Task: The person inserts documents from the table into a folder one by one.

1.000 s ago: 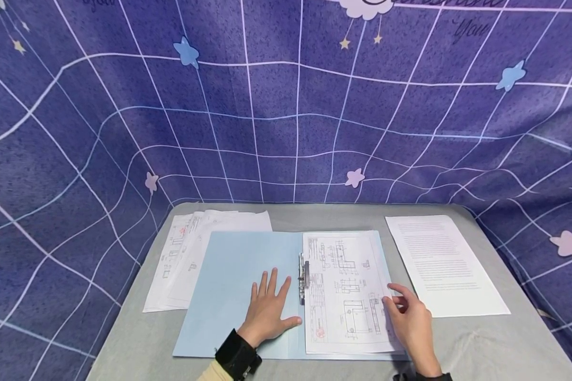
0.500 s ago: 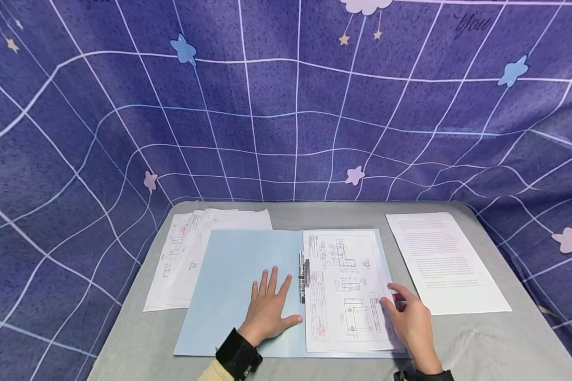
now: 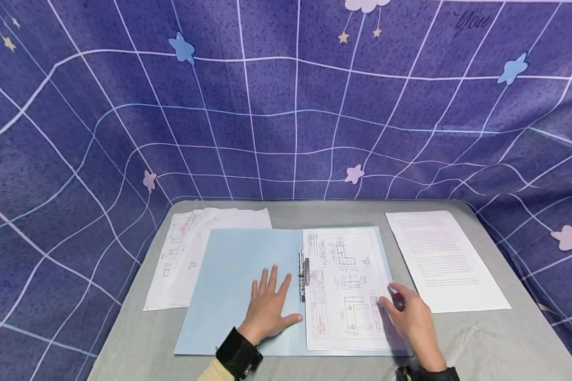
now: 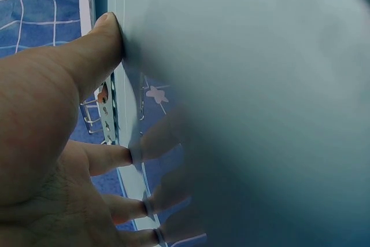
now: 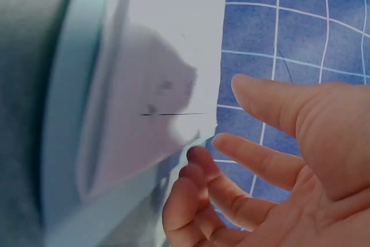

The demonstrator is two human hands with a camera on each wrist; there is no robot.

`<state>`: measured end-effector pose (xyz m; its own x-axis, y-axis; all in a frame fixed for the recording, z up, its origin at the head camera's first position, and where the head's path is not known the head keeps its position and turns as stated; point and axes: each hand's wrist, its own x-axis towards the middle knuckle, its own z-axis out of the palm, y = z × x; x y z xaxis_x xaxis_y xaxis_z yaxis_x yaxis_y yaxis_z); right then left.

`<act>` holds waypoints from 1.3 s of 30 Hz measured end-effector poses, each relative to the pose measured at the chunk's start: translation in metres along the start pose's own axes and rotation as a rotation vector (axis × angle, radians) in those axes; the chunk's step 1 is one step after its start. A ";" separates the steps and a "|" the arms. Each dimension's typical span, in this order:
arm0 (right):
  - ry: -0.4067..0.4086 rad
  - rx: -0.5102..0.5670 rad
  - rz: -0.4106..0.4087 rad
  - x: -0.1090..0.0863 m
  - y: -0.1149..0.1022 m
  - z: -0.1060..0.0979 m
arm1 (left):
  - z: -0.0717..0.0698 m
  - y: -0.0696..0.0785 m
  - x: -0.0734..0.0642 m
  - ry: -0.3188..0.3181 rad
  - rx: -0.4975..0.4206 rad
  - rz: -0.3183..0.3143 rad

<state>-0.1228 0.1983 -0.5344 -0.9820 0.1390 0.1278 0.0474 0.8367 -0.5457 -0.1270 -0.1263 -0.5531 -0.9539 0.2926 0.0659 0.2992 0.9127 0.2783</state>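
Observation:
A light blue folder [image 3: 238, 254] lies open on the table. Its metal clip [image 3: 305, 272] stands along the spine, and white sheets with technical drawings [image 3: 329, 291] rest on the right cover. Flat on the left cover, fingers spread, is my left hand [image 3: 264, 315]; its thumb reaches toward the spine. In the left wrist view that thumb and the fingertips press on the smooth cover. My right hand [image 3: 414, 320] hovers at the sheets' right edge, thumb and index finger apart. The right wrist view shows its other fingers [image 5: 185, 201] loosely curled beside the sheets' corner, holding nothing.
Loose drawing sheets [image 3: 181, 264] lie at the left, partly under the folder. A stack of printed text pages [image 3: 448, 264] lies at the right. Grey cloth covers the table [image 3: 486, 349], and a blue grid-patterned curtain [image 3: 276, 127] hangs behind it.
The head view has tilted slightly, so the table sits a little higher in it. My right thumb has shifted slightly left over the sheets' edge. My left hand stays in place.

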 end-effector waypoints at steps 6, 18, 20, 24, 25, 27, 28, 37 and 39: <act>0.095 -0.008 -0.216 0.001 -0.007 0.002 | 0.002 -0.002 0.000 -0.003 -0.001 -0.005; -0.099 -0.087 -0.514 -0.003 -0.018 0.016 | 0.003 0.000 -0.001 -0.011 -0.017 -0.010; -0.124 -0.089 -0.505 -0.004 -0.019 0.016 | 0.002 0.000 -0.001 -0.016 -0.016 -0.013; -0.146 -0.102 -0.493 -0.007 -0.021 0.017 | 0.002 0.001 -0.001 -0.016 -0.013 -0.012; -0.149 -0.106 -0.489 -0.007 -0.021 0.017 | 0.002 0.001 0.000 -0.017 -0.010 -0.012; -0.145 -0.114 -0.488 -0.007 -0.022 0.018 | 0.002 0.001 0.000 -0.016 -0.004 -0.009; -0.142 -0.118 -0.488 -0.007 -0.022 0.018 | 0.001 0.000 0.000 -0.015 0.001 -0.008; -0.138 -0.157 -0.488 -0.006 -0.024 0.019 | 0.000 0.000 0.003 -0.020 0.005 -0.009; -0.139 -0.162 -0.486 -0.006 -0.024 0.019 | 0.000 0.000 0.002 -0.020 0.009 -0.009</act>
<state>-0.1212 0.1672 -0.5381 -0.9121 -0.3479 0.2171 -0.4028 0.8595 -0.3149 -0.1294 -0.1260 -0.5528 -0.9559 0.2903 0.0445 0.2913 0.9178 0.2699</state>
